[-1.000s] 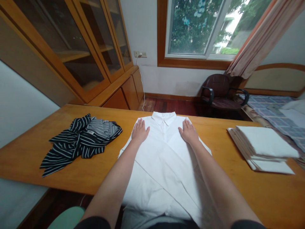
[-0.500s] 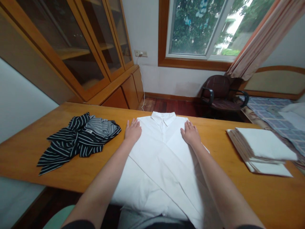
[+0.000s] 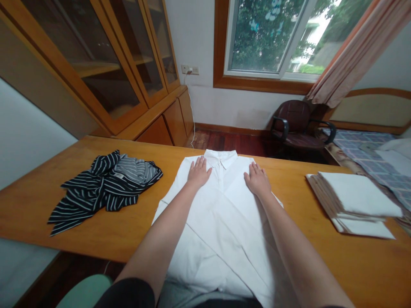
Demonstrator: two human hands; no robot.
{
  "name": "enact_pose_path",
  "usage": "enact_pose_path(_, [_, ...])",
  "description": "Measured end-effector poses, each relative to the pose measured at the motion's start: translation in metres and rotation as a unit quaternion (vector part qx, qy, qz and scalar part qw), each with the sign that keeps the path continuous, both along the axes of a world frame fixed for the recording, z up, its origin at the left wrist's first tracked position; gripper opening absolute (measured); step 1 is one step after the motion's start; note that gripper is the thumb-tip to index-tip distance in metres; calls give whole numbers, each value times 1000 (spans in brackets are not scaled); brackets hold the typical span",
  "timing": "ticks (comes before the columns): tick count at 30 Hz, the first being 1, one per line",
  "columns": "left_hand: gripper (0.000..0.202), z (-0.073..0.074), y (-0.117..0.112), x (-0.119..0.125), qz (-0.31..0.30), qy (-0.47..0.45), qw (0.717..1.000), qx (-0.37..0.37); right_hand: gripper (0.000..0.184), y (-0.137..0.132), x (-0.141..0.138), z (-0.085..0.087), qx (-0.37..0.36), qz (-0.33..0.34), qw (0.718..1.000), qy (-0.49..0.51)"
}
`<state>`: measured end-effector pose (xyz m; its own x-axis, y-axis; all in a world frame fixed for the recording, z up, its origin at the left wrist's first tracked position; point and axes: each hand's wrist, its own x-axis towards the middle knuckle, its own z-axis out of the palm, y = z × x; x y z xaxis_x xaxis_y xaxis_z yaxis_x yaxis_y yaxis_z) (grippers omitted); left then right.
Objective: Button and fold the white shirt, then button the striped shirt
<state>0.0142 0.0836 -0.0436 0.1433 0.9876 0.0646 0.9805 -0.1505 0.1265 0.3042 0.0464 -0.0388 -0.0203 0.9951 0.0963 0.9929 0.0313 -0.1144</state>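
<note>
A white collared shirt lies spread on the wooden table, its collar at the far edge and its lower part hanging toward my lap. My left hand rests flat on the shirt just left of the collar, fingers stretched out. On the right shoulder of the shirt lies my right hand, also flat with its fingers extended. Neither hand grips the cloth. Long creases run diagonally across the front of the shirt.
A crumpled black-and-white striped garment lies on the table's left side. To the right is a stack of folded white and brown pieces. Past the table stand an office chair, a bed and a glass-door cabinet.
My left hand has moved right, from the shirt's left shoulder edge onto the cloth near the collar. The right hand has stayed at the right shoulder.
</note>
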Motion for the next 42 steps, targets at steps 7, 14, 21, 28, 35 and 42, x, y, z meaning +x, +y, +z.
enact_pose_path(7, [66,-2,11,-24,8,7,1000,8,62,0,0,-1,15,-9,1000,-5])
enact_pose_path(14, [65,-3,8,-21,9,12,1000,16,56,0,-42,2,48,60,997,-2])
enact_pose_path(21, [67,-2,7,-22,5,15,1000,12,62,4,-70,3,10,124,992,21])
enact_pose_path(28, [66,0,7,-23,6,9,1000,6,60,10,-22,1,12,79,997,14])
enact_pose_path(35, [66,6,5,-20,12,11,1000,-7,45,-18,-11,13,67,114,988,82])
enact_pose_path(42, [66,10,2,-18,12,22,1000,-5,29,-78,-31,29,-2,300,922,246])
